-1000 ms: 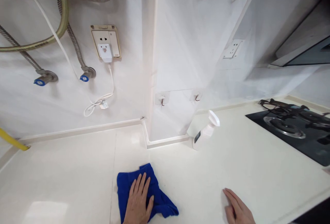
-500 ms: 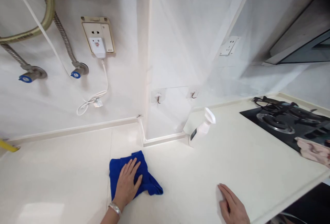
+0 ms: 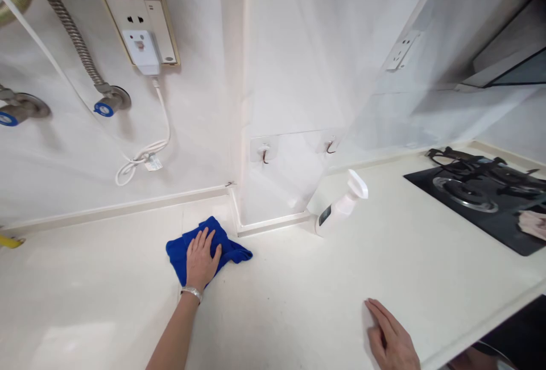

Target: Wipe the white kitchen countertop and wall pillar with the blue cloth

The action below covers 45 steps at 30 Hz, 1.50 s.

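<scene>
My left hand [image 3: 201, 260] lies flat on a crumpled blue cloth [image 3: 226, 253], fingers stretched out and pressing it onto the white countertop [image 3: 273, 324]. The cloth is just in front of the wall corner. At the lower right, my right hand [image 3: 391, 337] rests on its side on the counter, holding nothing, with the fingers extended and the thumb a little apart. A white spray bottle [image 3: 339, 208] with a dark label stands between the hands, farther back by the wall.
A black gas stove [image 3: 460, 202] with a pinkish cloth [image 3: 531, 223] sits at the right. Two hooks stick to the wall panel, one a left hook [image 3: 265, 156]. A socket with a white plug [image 3: 142, 52], its coiled cord [image 3: 132, 165] and a water valve [image 3: 110, 103] are on the left wall.
My left hand has pushed the blue cloth away from me and slightly left, nearer the wall corner. The view has shifted; my right hand stays about where it was.
</scene>
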{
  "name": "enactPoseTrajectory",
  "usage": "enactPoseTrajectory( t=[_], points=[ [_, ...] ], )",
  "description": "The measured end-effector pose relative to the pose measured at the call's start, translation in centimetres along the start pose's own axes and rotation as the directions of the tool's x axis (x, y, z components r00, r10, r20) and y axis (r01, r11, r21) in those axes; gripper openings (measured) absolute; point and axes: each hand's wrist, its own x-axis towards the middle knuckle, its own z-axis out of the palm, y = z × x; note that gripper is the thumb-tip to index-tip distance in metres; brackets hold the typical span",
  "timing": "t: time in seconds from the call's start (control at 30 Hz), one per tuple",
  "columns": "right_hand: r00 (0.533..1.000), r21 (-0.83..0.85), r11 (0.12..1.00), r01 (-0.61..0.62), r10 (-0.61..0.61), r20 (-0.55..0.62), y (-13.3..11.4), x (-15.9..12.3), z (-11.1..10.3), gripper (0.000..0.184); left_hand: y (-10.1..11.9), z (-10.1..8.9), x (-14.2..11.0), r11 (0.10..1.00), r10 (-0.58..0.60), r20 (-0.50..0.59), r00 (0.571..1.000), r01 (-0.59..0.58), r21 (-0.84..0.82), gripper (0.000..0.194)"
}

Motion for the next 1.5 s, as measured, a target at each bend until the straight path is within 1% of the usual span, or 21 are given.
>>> enactPoseTrajectory(
  t=[0.13, 0.37, 0.5, 0.67, 0.9, 1.03, 1.13, 1.37, 1.5],
  points=[
    [1.0, -0.003, 1.0, -0.014, 0.014, 0.015, -0.2, -0.1, -0.2, 0.045, -0.2, 0.3, 2.2, 0.998, -0.065, 0.005, 0.998, 0.065, 0.001, 0.055],
    [1.0, -0.002, 1.0, -0.022, 0.022, 0.011, -0.2, 0.0, -0.2, 0.046, -0.9, 1.0, 5.0, 0.993, -0.115, -0.011, 0.993, 0.115, 0.006, 0.056],
    [1.0, 0.003, 1.0, -0.025, 0.025, 0.01, -0.3, -0.1, 0.0, 0.047, -1.2, 1.3, 5.9, 0.991, -0.133, -0.021, 0.991, 0.133, 0.009, 0.056],
    [0.999, 0.01, 0.999, -0.039, 0.039, -0.016, -0.7, 0.0, -0.1, 0.045, -1.6, 1.2, 6.4, 0.992, -0.128, -0.017, 0.992, 0.129, 0.008, 0.057],
    [0.999, 0.015, 0.999, -0.041, 0.041, -0.03, -0.7, 0.1, 0.1, 0.043, -3.7, 0.5, 7.2, 0.992, -0.127, 0.021, 0.992, 0.127, 0.01, 0.058],
    [0.998, 0.028, 0.998, -0.055, 0.056, -0.029, -0.8, 0.0, -0.1, 0.043, -5.3, -0.2, 7.2, 0.986, -0.164, 0.033, 0.986, 0.163, 0.032, 0.061],
    [0.998, 0.033, 0.997, -0.064, 0.064, -0.013, -1.1, 0.1, -0.2, 0.044, -6.6, -0.7, 6.8, 0.981, -0.189, 0.022, 0.982, 0.187, 0.056, 0.064],
    [0.998, 0.027, 0.998, -0.063, 0.064, -0.024, -1.1, 0.0, -0.2, 0.045, -9.5, -2.2, 4.7, 0.952, -0.287, -0.004, 0.958, 0.285, 0.115, 0.067],
    [0.998, 0.027, 0.998, -0.057, 0.058, -0.032, -0.9, -0.1, 0.0, 0.044, -10.5, -3.5, 3.4, 0.932, -0.343, 0.013, 0.939, 0.338, 0.13, 0.071]
  ],
)
